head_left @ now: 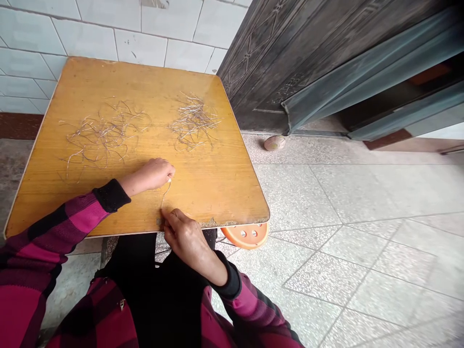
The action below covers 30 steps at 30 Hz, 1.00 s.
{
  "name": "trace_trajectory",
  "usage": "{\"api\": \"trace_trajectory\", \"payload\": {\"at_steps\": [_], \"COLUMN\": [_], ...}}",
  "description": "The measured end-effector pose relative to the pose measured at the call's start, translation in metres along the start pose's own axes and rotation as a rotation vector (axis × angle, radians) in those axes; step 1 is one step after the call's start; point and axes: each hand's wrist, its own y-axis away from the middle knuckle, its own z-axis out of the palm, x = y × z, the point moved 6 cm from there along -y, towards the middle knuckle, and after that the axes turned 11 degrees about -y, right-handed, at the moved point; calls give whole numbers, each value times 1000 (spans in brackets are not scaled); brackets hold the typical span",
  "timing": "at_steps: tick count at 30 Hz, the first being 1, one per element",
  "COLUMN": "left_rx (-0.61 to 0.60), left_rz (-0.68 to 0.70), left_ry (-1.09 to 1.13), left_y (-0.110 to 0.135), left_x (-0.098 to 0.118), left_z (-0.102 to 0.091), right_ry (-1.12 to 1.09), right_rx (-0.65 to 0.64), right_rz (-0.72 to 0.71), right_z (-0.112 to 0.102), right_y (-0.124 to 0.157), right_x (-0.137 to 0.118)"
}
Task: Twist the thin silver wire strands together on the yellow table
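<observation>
Past the far left edge of the counter rose a pale tiled wall (108,29). A pink-and-black checked sleeve (72,217) ran in from the left to a black cuff, and the left hand (152,175) rested on the yellow wood-veneer counter (221,193), just below a loose tangle of thin silvery wires (105,135). Its grip was closed, with the fingertips pinched together on the top end of a single thin wire (165,195). That wire stretched down between the hands, over the counter, to the right hand (186,241), whose grip was clamped on the lower end, right at the counter's near edge, where the veneer looked rough and chipped. Farther right lay a second, denser pile of wires (194,121), well apart from the tangle. Under the counter's near corner showed an orange stool (246,236) with small holes in its seat. Beyond it all stood a dark metal door (290,63), and a small pale ball (274,143) sat at its foot on the speckled stone floor (326,270).
</observation>
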Motion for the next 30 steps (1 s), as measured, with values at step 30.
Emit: {"api": "trace_trajectory", "payload": {"at_steps": [30], "left_rx": [-86], "left_rz": [4], "left_ry": [-51], "left_y": [-4], "left_x": [2], "left_z": [5], "right_ry": [6], "right_rx": [-377], "right_rz": [-602], "right_z": [-28], "right_y": [-51], "right_x": [-8]}}
